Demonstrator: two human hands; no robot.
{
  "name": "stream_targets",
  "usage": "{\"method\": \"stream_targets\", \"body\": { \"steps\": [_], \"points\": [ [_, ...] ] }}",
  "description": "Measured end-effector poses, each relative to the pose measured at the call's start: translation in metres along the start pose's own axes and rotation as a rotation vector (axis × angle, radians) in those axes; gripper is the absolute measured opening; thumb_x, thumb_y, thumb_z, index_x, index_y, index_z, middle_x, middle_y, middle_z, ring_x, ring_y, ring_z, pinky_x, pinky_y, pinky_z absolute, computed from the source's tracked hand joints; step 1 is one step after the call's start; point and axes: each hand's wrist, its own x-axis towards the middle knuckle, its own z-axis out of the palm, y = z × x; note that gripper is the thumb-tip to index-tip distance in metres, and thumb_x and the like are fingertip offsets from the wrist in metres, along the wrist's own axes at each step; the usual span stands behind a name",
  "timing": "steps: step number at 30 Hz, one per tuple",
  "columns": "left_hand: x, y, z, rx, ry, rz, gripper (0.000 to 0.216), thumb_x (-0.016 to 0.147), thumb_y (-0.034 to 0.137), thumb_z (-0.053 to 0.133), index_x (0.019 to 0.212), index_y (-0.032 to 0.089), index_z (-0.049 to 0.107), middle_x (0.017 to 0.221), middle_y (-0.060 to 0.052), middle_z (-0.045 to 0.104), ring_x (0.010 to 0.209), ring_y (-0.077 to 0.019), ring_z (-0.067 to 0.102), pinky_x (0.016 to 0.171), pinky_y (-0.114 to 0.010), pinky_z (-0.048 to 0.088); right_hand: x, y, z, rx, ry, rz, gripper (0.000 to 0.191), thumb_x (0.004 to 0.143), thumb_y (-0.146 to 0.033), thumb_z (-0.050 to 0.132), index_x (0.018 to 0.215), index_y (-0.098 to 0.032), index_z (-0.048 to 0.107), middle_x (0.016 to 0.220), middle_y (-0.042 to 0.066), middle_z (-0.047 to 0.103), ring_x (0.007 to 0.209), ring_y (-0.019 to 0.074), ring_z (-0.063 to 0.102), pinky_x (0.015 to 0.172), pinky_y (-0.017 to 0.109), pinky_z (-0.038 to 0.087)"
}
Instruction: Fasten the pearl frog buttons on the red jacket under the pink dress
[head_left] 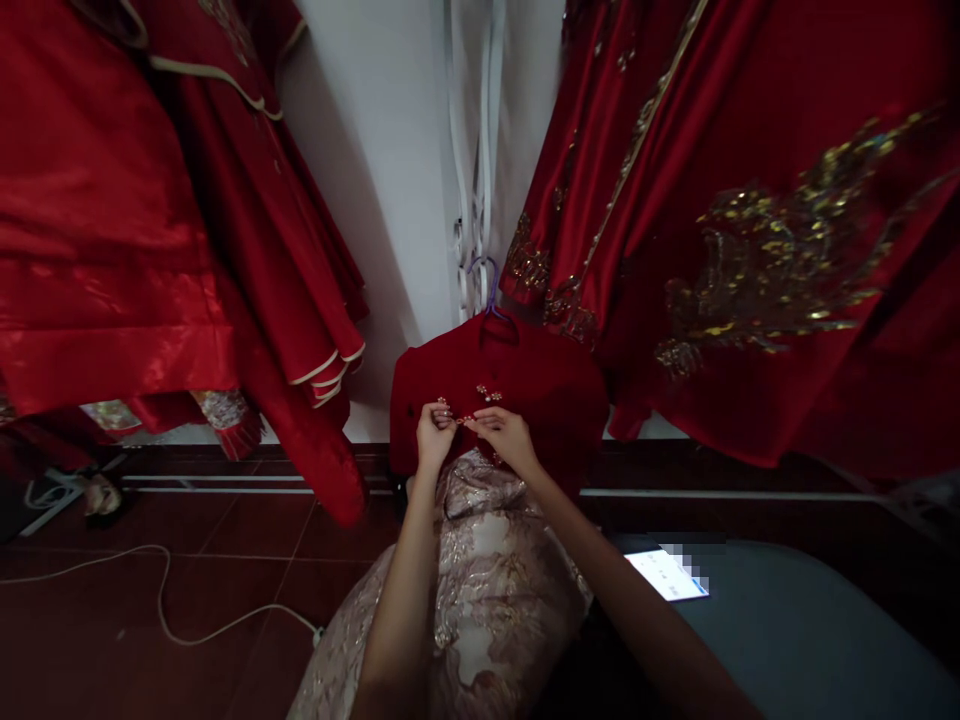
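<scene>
A red garment [555, 375] hangs in front of me on a purple hanger [492, 290]. Small flower-shaped ornaments [489, 395] with pale beads sit on its front, above my hands. My left hand [436, 432] is closed in a pinch at the left end of a small ornamental fastener [465, 420] on the garment's front. At its right end, the fingers of my right hand [506, 436] are pinched together too. Fingertips hide part of the fastener, and I cannot tell whether its two ends are joined. A shiny, pale patterned cloth [480, 560] lies below my hands.
Red garments [277, 220] hang at the left, and another with gold sequins [787, 250] hangs at the right. A lit phone [667, 574] rests on a grey-blue surface [795, 630]. A white cable [161, 590] crosses the tiled floor. Behind the hanger stand white metal bars [487, 120].
</scene>
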Motion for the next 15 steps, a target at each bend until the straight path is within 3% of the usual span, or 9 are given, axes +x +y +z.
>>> {"method": "stream_targets", "body": {
  "steps": [7, 15],
  "points": [
    [-0.002, 0.011, -0.005, -0.148, -0.009, -0.061, 0.024, 0.062, 0.011, 0.060, 0.086, 0.011, 0.062, 0.080, -0.006, 0.066, 0.071, -0.0108, 0.060, 0.072, -0.026, 0.049, 0.021, -0.005, 0.018, -0.006, 0.035, -0.045, 0.025, 0.065, -0.038, 0.067, 0.077, -0.016, 0.067, 0.075, 0.007, 0.070, 0.068, 0.0176, 0.067, 0.065, 0.029, 0.055],
    [-0.005, 0.014, -0.010, -0.168, -0.049, -0.110, 0.033, 0.065, 0.027, 0.066, 0.093, 0.009, 0.067, 0.091, -0.012, 0.069, 0.080, -0.0164, 0.065, 0.081, -0.032, 0.050, 0.017, -0.009, 0.022, -0.046, 0.087, -0.096, 0.026, 0.069, -0.038, 0.064, 0.082, -0.015, 0.065, 0.078, 0.007, 0.070, 0.071, 0.0176, 0.067, 0.068, 0.030, 0.054]
  ]
}}
